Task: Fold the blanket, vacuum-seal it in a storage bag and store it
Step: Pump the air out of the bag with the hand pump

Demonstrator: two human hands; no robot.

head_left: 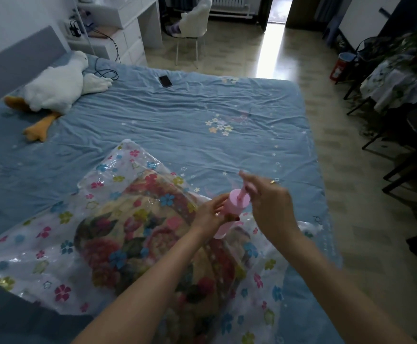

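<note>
On a blue bed (172, 112), a floral blanket (138, 234) lies inside a clear flower-printed storage bag (41, 244). The left hand (211, 216) grips a pink hand pump (232, 209) standing on the bag; the right hand (269, 202) holds its handle. A plush goose (56, 88) and phone (165, 81) lie beyond.

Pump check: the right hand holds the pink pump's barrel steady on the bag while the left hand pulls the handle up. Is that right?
The hands are swapped. In the head view the left hand holds the barrel of the pump on the bag, and the right hand grips the handle, pulled up.
</note>
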